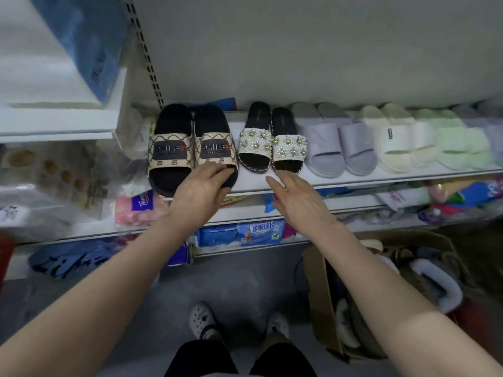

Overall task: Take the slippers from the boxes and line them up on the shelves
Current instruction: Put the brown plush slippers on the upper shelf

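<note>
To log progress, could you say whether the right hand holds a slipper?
No, the right hand's fingers are straight and hold nothing.

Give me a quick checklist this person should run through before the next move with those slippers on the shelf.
1. Left hand on a SMILE slipper: ok, fingers rest on its toe.
2. Right hand free: ok, open, holding nothing.
3. SMILE pair toes level with the flowered pair: not ok, they sit nearer the shelf edge.
4. Cardboard box still holds slippers: ok, some show inside.
5. Free shelf space further right: cannot tell, out of frame.
</note>
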### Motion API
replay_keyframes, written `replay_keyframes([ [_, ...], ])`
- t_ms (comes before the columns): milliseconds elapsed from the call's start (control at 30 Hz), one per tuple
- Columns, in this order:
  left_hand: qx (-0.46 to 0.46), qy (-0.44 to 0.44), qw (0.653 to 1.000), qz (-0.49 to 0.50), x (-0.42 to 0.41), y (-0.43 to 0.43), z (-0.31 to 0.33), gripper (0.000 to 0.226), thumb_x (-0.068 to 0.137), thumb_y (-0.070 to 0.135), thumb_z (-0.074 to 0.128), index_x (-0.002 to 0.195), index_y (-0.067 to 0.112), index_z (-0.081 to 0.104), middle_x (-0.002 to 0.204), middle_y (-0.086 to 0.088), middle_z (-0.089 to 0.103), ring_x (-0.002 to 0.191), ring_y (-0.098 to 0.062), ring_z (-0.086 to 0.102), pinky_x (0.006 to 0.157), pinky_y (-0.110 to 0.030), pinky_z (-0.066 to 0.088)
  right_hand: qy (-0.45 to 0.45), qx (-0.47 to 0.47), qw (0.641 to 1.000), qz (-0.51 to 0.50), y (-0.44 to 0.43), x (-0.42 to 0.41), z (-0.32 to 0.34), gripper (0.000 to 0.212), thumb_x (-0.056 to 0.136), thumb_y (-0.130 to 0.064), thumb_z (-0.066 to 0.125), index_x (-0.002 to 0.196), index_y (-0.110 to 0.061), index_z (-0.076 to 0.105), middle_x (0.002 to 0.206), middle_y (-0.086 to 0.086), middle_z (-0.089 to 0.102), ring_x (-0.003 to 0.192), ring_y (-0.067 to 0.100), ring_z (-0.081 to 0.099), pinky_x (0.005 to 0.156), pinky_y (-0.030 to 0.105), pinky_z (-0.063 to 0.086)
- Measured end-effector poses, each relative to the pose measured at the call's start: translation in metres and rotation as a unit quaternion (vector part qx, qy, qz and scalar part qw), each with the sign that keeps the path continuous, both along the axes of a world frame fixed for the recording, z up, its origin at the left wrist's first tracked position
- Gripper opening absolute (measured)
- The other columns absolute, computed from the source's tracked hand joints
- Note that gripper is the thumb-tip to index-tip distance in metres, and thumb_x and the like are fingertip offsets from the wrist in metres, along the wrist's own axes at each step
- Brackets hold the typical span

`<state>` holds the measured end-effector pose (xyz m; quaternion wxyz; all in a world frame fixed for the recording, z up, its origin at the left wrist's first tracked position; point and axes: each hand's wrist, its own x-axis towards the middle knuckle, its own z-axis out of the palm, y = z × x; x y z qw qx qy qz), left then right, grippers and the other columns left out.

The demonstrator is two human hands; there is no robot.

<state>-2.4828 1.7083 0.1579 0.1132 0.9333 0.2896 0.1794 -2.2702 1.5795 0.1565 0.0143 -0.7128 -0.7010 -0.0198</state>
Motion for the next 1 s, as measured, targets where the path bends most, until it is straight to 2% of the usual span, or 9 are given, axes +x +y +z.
replay_keyframes([
  [267,-0.059,-0.031,0.997,-0.031,0.067,-0.126,-0.04,0.034,0.084,0.017,0.065,0.117,0.01,0.066,0.116,-0.009,0.065,0.103,-0.031,0.061,0.091,-0.037,0.05,0.042,-0.044,0.995,-0.077,-0.169,0.056,-0.058,0.06,0.074,-0.011,0.077,0.131,-0.009,0.059,0.128,0.016,0.06,0.118,0.035,0.058,0.096,0.042,0.051],
  [367,-0.111,-0.019,0.993,-0.015,0.103,-0.182,-0.063,0.035,0.085,0.022,0.06,0.118,0.011,0.066,0.115,-0.008,0.065,0.103,-0.03,0.062,0.088,-0.038,0.052,0.065,-0.066,0.991,-0.092,-0.234,0.096,-0.084,0.058,0.078,-0.011,0.073,0.133,-0.011,0.057,0.129,0.014,0.059,0.118,0.033,0.058,0.097,0.04,0.051],
  [533,-0.174,0.027,0.984,-0.022,0.163,-0.283,-0.102,0.037,0.08,0.016,0.066,0.117,0.016,0.064,0.115,-0.008,0.065,0.098,-0.03,0.063,0.076,-0.037,0.056,0.108,-0.098,0.977,-0.155,-0.327,0.176,-0.113,0.049,0.086,-0.015,0.065,0.134,-0.009,0.055,0.133,0.015,0.056,0.122,0.033,0.054,0.102,0.043,0.047],
  [600,-0.203,0.05,0.977,-0.03,0.188,-0.314,-0.115,0.037,0.083,0.022,0.061,0.12,0.016,0.063,0.118,-0.008,0.064,0.1,-0.031,0.064,0.078,-0.039,0.057,0.13,-0.092,0.969,-0.19,-0.353,0.207,-0.121,0.049,0.086,-0.01,0.065,0.133,-0.005,0.055,0.132,0.019,0.057,0.122,0.035,0.054,0.105,0.045,0.044],
  [733,-0.248,0.069,0.965,-0.046,0.229,-0.357,-0.128,0.042,0.087,0.034,0.045,0.121,0.016,0.063,0.12,-0.009,0.063,0.106,-0.03,0.06,0.086,-0.038,0.053,0.203,-0.117,0.92,-0.314,-0.375,0.257,-0.135,0.046,0.096,-0.014,0.052,0.14,-0.002,0.047,0.133,0.023,0.054,0.121,0.037,0.053,0.102,0.043,0.044],
  [800,-0.243,0.087,0.965,-0.046,0.246,-0.368,-0.139,0.04,0.087,0.026,0.055,0.126,0.015,0.06,0.127,-0.009,0.06,0.115,-0.031,0.056,0.096,-0.041,0.05,0.254,-0.153,0.875,-0.384,-0.37,0.268,-0.145,0.047,0.098,-0.021,0.05,0.142,-0.006,0.042,0.137,0.02,0.051,0.123,0.036,0.05,0.103,0.043,0.041],
  [867,-0.243,0.114,0.962,-0.057,0.259,-0.375,-0.152,0.048,0.085,0.018,0.065,0.131,0.011,0.057,0.132,-0.013,0.057,0.123,-0.033,0.051,0.105,-0.043,0.041,0.294,-0.186,0.848,-0.401,-0.363,0.267,-0.156,0.056,0.095,-0.025,0.055,0.144,-0.006,0.036,0.136,0.022,0.051,0.122,0.039,0.051,0.102,0.046,0.041],
  [933,-0.246,0.142,0.957,-0.061,0.269,-0.377,-0.163,0.052,0.085,0.016,0.067,0.134,0.007,0.053,0.133,-0.017,0.055,0.127,-0.037,0.048,0.109,-0.042,0.035,0.317,-0.189,0.834,-0.409,-0.357,0.262,-0.163,0.057,0.093,-0.023,0.059,0.143,-0.005,0.037,0.129,0.023,0.056,0.116,0.04,0.055,0.097,0.047,0.044],
  [1000,-0.241,0.151,0.956,-0.069,0.277,-0.377,-0.167,0.047,0.079,0.014,0.073,0.124,0.004,0.061,0.12,-0.021,0.062,0.114,-0.041,0.056,0.101,-0.045,0.043,0.314,-0.184,0.835,-0.413,-0.352,0.261,-0.165,0.045,0.094,-0.021,0.056,0.134,-0.004,0.046,0.121,0.021,0.061,0.109,0.039,0.058,0.093,0.046,0.047],
])
